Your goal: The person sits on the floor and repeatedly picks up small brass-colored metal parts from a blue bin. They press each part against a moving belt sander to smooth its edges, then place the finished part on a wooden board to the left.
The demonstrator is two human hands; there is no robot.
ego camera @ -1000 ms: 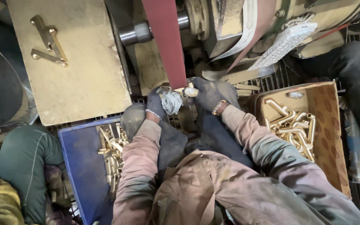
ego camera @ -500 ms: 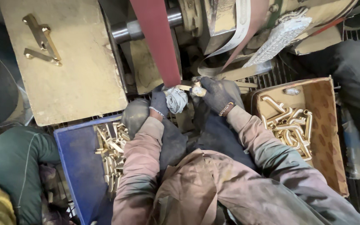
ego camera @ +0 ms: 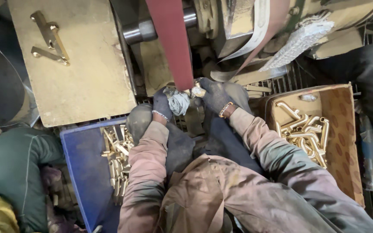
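Your gloved left hand (ego camera: 162, 103) and right hand (ego camera: 214, 96) clamp a small brass piece (ego camera: 196, 91) — rag-padded (ego camera: 178, 102) — against the red sanding belt's (ego camera: 171, 43) lower end for steady contact.

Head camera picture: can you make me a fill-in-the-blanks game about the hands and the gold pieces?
1. The left hand and right hand both wear dark ____.
2. They hold a small metal piece against the ____ sanding belt.
3. The crate by the left arm is ____.
4. The brass parts on the right lie in a ____ box.

Missing words: gloves; red; blue; cardboard
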